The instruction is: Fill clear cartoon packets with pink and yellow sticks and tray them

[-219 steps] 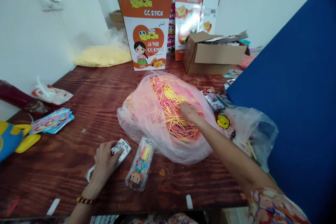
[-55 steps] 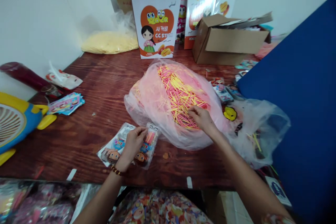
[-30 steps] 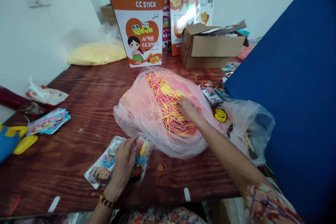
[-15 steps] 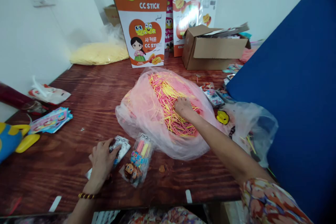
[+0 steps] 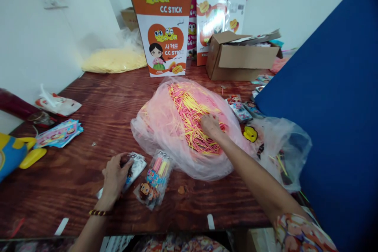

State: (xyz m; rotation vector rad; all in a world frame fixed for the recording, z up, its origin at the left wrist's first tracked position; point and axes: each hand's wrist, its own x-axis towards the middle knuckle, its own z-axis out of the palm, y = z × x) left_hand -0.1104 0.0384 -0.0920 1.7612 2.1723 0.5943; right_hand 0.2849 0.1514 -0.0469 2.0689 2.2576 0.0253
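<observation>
A thin plastic bag (image 5: 159, 114) lies spread on the wooden table (image 5: 103, 98), full of pink and yellow sticks (image 5: 189, 110). Among the sticks, at the right side of the pile, is my right hand (image 5: 211, 125); its fingers are bent down and their tips are hidden. My left hand (image 5: 116, 174) rests at the front left on some clear printed packets (image 5: 136, 167), thumb and fingers curved apart over them. Just right of these lies a clear packet filled with pink and yellow sticks (image 5: 157, 179).
Carton boxes (image 5: 162, 27) and an open brown box (image 5: 245, 57) stand at the back. Printed sleeves (image 5: 60, 134) and tissues (image 5: 60, 104) lie left. Right are small packets (image 5: 240, 110), another plastic bag (image 5: 288, 145) and a blue panel (image 5: 333, 86).
My right hand has shifted slightly right and down within the sticks. My left hand stays over the packets. The whole view has shifted a little.
</observation>
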